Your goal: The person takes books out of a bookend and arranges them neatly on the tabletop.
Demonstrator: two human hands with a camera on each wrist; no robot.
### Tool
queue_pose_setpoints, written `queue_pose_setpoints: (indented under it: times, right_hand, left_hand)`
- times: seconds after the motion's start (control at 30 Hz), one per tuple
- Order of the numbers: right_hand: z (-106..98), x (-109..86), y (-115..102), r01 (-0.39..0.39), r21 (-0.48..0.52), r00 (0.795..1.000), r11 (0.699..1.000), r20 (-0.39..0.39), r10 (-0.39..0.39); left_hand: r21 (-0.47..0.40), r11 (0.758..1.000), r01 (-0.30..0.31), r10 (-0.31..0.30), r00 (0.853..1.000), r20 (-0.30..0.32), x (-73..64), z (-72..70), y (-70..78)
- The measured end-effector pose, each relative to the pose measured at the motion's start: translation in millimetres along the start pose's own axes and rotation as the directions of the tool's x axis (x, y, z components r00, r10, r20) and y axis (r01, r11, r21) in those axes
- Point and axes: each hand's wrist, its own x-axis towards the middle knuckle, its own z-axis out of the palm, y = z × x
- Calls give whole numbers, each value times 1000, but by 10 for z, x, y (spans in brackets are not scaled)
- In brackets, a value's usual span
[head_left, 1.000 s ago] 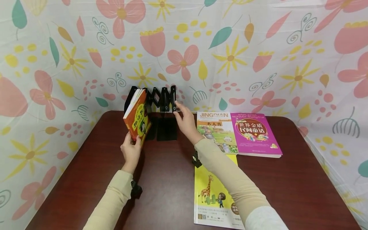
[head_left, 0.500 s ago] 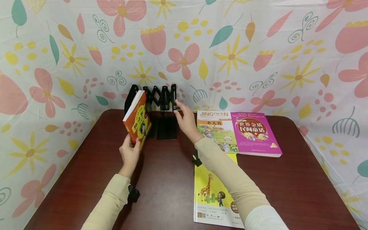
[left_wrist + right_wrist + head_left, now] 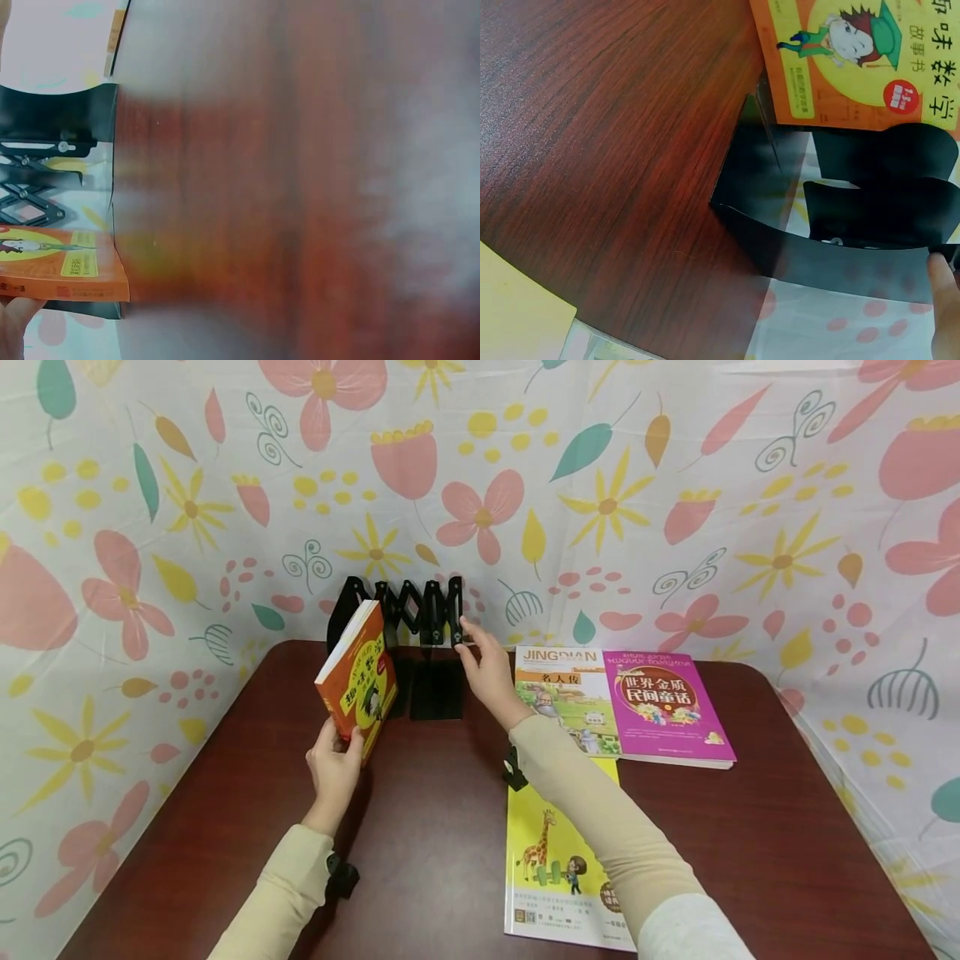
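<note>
My left hand point(image 3: 332, 770) grips the lower near edge of an orange book point(image 3: 369, 681) with a yellow circle on its cover. The book stands tilted, spine toward me, at the left part of a black expandable bookend point(image 3: 432, 614). In the left wrist view the orange book point(image 3: 67, 289) is partly cut off by the frame's edge. My right hand point(image 3: 491, 681) holds the bookend's right end panel between thumb and forefinger. The right wrist view shows one fingertip point(image 3: 943, 289) at the edge of that panel point(image 3: 832, 262); the rest of the hand lies outside the view.
Right of the bookend lie a JINGDIAN book point(image 3: 566, 681) and a purple book point(image 3: 667, 710), side by side. A yellow giraffe book point(image 3: 558, 827) lies nearer, partly under my right sleeve. A flowered cloth point(image 3: 480, 485) hangs behind the brown table point(image 3: 435, 827).
My left hand has drawn the orange book slightly toward me and to the left, and its cover now shows more. The right hand stays at the bookend's end panel.
</note>
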Motion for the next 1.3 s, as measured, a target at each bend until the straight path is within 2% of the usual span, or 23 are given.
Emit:
queue_pose_setpoints:
  times: [0.23,0.57,0.73,0.87,0.97,1.1,1.2,1.3]
  right_hand:
    - [2,5,-12,-1,-11,1000,1000,6,1]
    - [2,-13,-5,-9,-15,1000,1000,19,9]
    - [-6,5,-21,-3,-18,1000,1000,24,3]
    - [-24,26,-23,3,-22,1000,1000,22,-2]
    - [-34,34,-27,-8,-23,999,1000,33,8]
    - [-42,37,-43,-25,-16,999,1000,44,25]
    - [-53,36,-53,-32,-9,998,999,51,33]
    - [-70,31,-54,-41,-4,997,999,58,41]
  left_hand:
    - [-26,999,23,-23,1000,11,-75,-94,35]
    - [58,998,-29,28,999,29,-154,-201,76]
    - [49,996,-69,67,997,33,-202,-252,65]
    - [37,997,-62,60,998,32,-218,-282,84]
    - [29,999,-32,31,999,28,-222,-302,135]
    - [-4,1000,9,-9,999,37,-216,-353,310]
    - [-27,1000,15,-14,999,44,-211,-400,435]
    - [-35,999,4,-2,999,50,-208,-426,477]
